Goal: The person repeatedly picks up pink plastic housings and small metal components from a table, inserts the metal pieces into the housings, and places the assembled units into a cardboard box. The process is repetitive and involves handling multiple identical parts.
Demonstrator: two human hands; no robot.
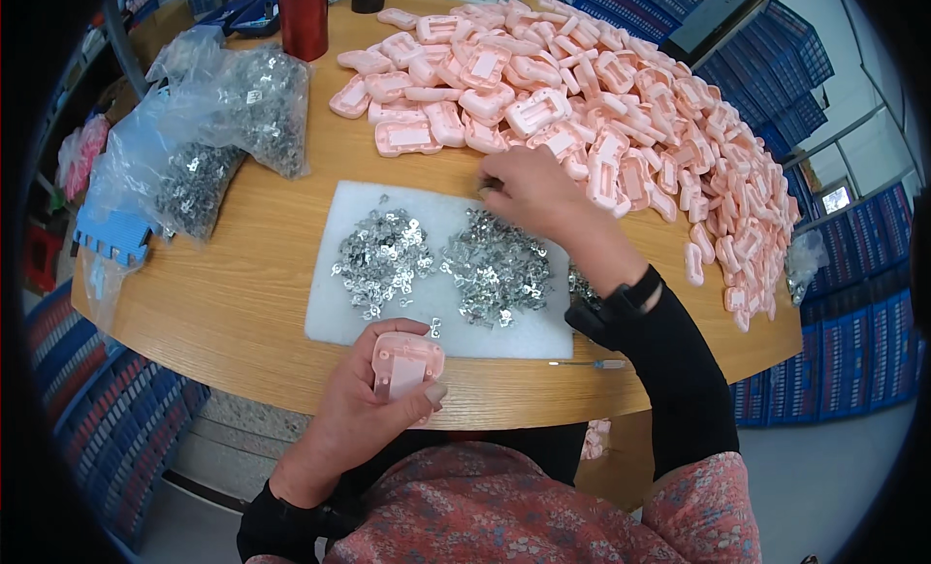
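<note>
Grips a pink shell (409, 355) in the left hand (364, 394), by the near edge of the counter (257, 302). Curls the right hand (531, 193) above the far edge of the white pad (324, 307), well apart from the left, near piled metal parts (495, 273); cannot tell if gripping anything.

at the foam pad's (543, 339) far edge, something dark (493, 184) at the right hand (533, 188) is too small to tell. nearer than the pad, the left hand (359, 394) covers part of a pink shell (409, 353); right of the pad, a black band (603, 320) partly hides a metal heap (581, 287).
</note>
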